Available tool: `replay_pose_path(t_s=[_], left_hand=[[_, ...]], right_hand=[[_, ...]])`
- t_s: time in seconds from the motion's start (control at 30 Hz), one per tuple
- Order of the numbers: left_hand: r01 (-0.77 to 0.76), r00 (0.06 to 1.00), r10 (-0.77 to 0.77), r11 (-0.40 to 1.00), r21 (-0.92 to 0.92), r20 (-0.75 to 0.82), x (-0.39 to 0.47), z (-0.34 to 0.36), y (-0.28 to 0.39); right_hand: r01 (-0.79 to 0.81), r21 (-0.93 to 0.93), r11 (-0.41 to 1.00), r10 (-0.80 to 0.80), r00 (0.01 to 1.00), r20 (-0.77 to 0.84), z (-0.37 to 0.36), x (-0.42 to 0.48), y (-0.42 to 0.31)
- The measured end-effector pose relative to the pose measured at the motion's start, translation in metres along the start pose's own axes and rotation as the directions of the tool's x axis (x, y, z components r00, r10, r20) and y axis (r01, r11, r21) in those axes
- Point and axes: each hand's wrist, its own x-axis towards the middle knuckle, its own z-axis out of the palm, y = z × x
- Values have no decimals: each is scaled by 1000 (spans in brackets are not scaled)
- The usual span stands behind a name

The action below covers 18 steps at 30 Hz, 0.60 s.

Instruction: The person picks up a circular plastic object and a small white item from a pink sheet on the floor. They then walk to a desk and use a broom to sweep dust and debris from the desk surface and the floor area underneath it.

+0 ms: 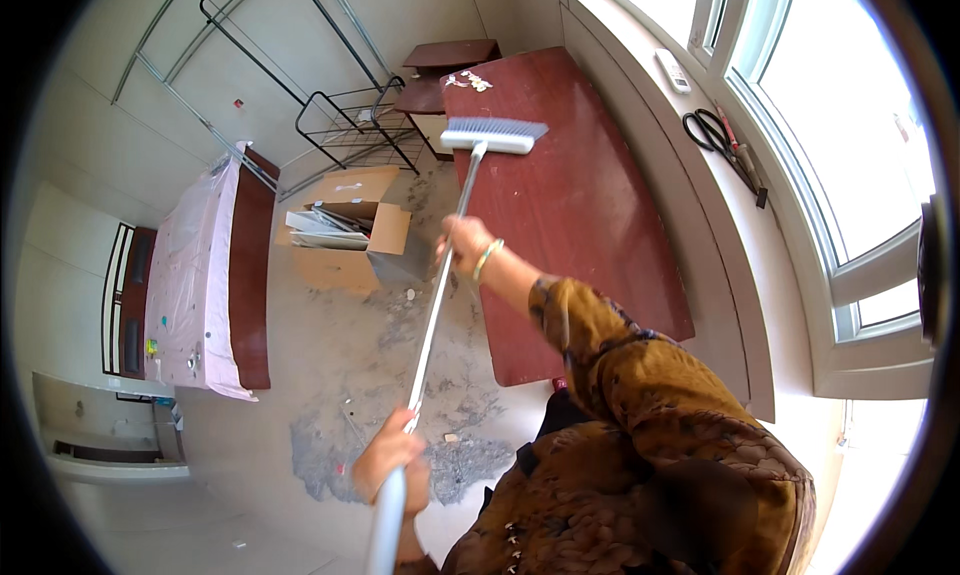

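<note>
Both hands grip one long-handled broom. My right hand (466, 243), with a beaded bracelet at the wrist, closes around the middle of the metal broom handle (433, 316). Lower down, my left hand (391, 459) wraps the handle just above its thick pale grip (387, 519); it is slightly blurred. At the far end, the white broom head (489, 141) with grey bristles is over the dark red tabletop (555, 222). Whether the bristles touch the surface cannot be told. Past them, near the tabletop's far left corner, lie several whitish scraps (475, 81).
An open cardboard box (337, 267) with flat panels inside stands on the stained floor (427, 395). Behind it are a metal rack (360, 129) and a small cabinet (450, 54). A plastic-covered bed (199, 282) is left. The windowsill holds a remote (673, 71) and scissors (716, 136).
</note>
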Motion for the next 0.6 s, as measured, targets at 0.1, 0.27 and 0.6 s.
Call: replay_pose_path(t_s=[0.1, 0.27, 0.6], left_hand=[[112, 993, -112, 994, -15, 35, -46, -83, 67], [171, 923, -95, 970, 175, -374, -79, -129, 192], [195, 308, -465, 885, -423, -830, -119, -87, 120]], right_hand=[[-167, 74, 983, 145, 960, 239, 49, -65, 85], [-716, 184, 674, 520, 636, 570, 103, -177, 177], [-325, 542, 775, -164, 724, 669, 130, -171, 50]])
